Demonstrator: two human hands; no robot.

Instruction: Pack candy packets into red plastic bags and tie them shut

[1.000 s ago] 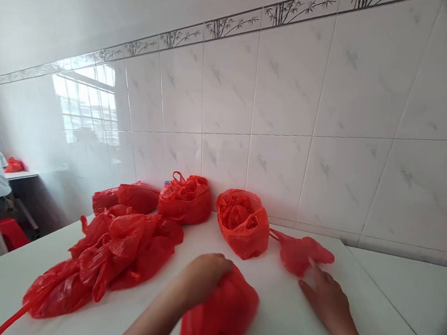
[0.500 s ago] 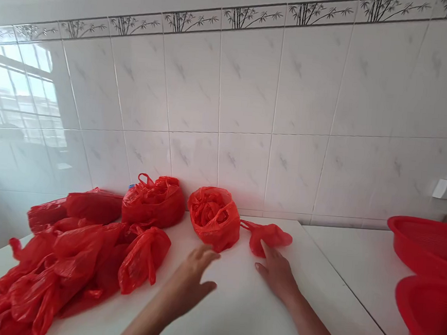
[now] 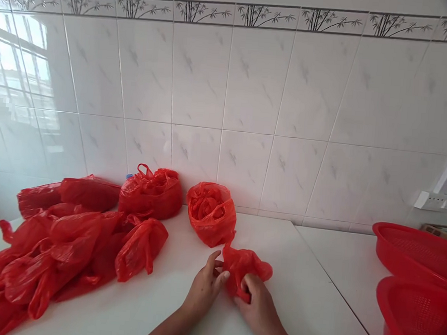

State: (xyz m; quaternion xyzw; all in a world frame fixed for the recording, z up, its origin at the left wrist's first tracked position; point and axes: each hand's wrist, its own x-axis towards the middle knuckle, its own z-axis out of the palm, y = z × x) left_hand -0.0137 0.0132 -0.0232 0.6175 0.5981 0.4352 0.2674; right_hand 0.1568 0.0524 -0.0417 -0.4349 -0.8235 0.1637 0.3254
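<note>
Your right hand (image 3: 257, 299) now pinches the small red bag (image 3: 244, 267); your left hand (image 3: 204, 287), fingers parted, has moved beside it.

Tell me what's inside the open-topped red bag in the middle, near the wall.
Crumpled red plastic fills the mouth of the open-topped red bag; whatever lies beneath is covered.

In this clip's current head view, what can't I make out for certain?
All in the head view:
- Contents of the small red bag: hidden by its plastic.
- Some fingertips of the right hand: tucked into that bag.
- Blue item: mostly behind the upright red bag.
- Front red basket: cut off by the right edge.
- Bag pile: cut off by the left edge.
</note>
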